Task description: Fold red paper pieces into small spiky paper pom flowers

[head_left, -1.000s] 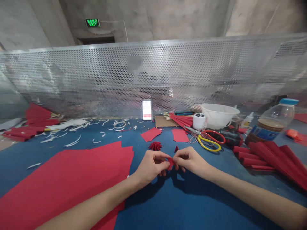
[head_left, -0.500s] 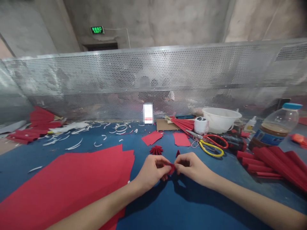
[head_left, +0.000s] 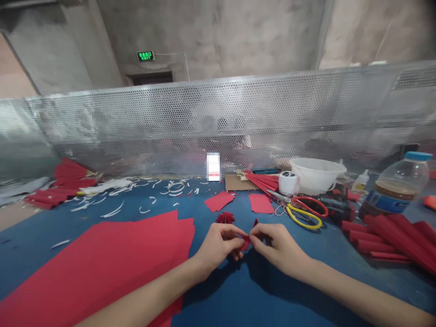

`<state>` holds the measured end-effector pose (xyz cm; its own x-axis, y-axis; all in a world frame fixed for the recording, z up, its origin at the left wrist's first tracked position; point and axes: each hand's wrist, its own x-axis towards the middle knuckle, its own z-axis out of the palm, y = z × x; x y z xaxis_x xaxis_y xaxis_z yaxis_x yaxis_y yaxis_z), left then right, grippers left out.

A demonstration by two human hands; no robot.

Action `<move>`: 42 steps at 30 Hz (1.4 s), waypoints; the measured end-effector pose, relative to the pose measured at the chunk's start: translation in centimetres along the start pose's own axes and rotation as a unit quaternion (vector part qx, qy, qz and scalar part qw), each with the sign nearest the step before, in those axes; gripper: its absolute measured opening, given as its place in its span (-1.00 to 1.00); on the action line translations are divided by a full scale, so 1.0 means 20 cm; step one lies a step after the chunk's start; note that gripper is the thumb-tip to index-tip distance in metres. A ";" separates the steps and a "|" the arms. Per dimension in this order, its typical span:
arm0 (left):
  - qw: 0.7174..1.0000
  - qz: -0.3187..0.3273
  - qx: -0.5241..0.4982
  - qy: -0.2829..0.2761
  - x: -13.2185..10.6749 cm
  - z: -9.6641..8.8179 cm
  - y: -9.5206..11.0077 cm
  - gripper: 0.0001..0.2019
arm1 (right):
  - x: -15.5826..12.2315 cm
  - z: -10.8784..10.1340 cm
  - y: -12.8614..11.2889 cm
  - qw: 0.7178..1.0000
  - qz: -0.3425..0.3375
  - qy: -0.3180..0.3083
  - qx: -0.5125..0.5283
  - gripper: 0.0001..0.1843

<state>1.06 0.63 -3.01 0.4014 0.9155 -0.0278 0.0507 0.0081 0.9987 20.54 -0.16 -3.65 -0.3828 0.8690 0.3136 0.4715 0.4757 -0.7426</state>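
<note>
Between my two hands is a small folded piece of red paper (head_left: pixel 245 244), partly covered by fingers. My left hand (head_left: pixel 220 245) pinches it from the left. The fingertips of my right hand (head_left: pixel 277 243) close on its right end. Just behind my left fingers, a pleated red paper fan (head_left: pixel 225 218) lies on the blue table (head_left: pixel 218 297). A small pointed red paper piece (head_left: pixel 255 222) shows behind my right hand. Farther back are two small stacks of red paper (head_left: pixel 220 200), one on the left and a squarer one (head_left: pixel 261 203) on the right.
Large red sheets (head_left: pixel 112 263) cover the left side. Scissors (head_left: pixel 303 212), a white thread spool (head_left: pixel 288 183), a white tub (head_left: pixel 316 175) and a bottle (head_left: pixel 397 186) stand or lie at right, near folded red paper (head_left: pixel 384 236). White paper scraps (head_left: pixel 112 210) lie behind. A perforated metal panel (head_left: pixel 153 122) borders the back.
The view has shifted slightly, so everything sits a little lower and to the right. Both hands still pinch the red paper, with the fingers moved only slightly.
</note>
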 end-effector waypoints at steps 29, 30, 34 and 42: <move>0.999 0.011 0.048 -0.020 -0.01 0.01 0.01 -0.74 | 0.03 -0.02 0.04 0.983 0.090 -0.094 0.126 -0.82; 0.999 0.012 0.049 -0.019 -0.01 0.01 0.01 -0.75 | 0.03 -0.02 0.04 0.984 0.090 -0.092 0.124 -0.82; 0.999 0.013 0.039 -0.021 -0.01 0.01 0.01 -0.82 | 0.03 -0.02 0.04 0.984 0.086 -0.094 0.123 -0.82; 1.000 0.002 -0.020 -0.016 0.01 -0.01 -0.03 -0.85 | 0.04 -0.04 0.02 0.971 0.083 -0.115 0.195 -0.80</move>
<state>0.91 0.96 -3.61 0.4309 0.9021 -0.0236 0.0121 0.0203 0.9997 21.03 0.79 -3.28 -0.5159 0.8544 0.0625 0.2236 0.2047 -0.9529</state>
